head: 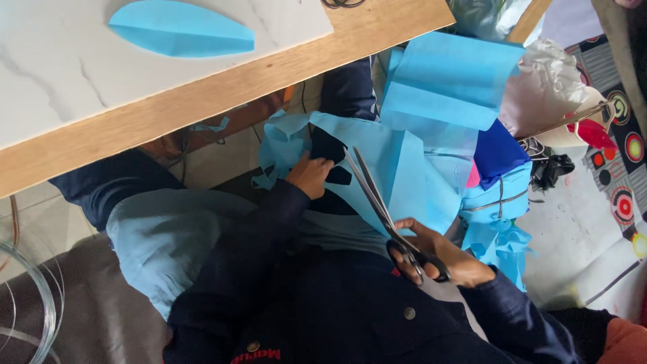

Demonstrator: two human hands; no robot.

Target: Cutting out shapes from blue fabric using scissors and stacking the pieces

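Note:
My right hand (441,253) grips black-handled scissors (377,202), whose blades are parted and point up into a light blue sheet of fabric (404,168) lying over my lap. My left hand (310,174) pinches the cut edge of that same blue sheet, left of the blades. Both arms wear dark navy sleeves. A folded blue piece (451,77) lies further up, beyond the sheet.
A wooden-edged table with a white marble-look top (202,87) is at the upper left, carrying a leaf-shaped blue cut-out (178,28). A pile of blue and dark blue fabric bundles (499,189) and a plastic bag (549,74) sit on the right, beside a patterned mat (623,155).

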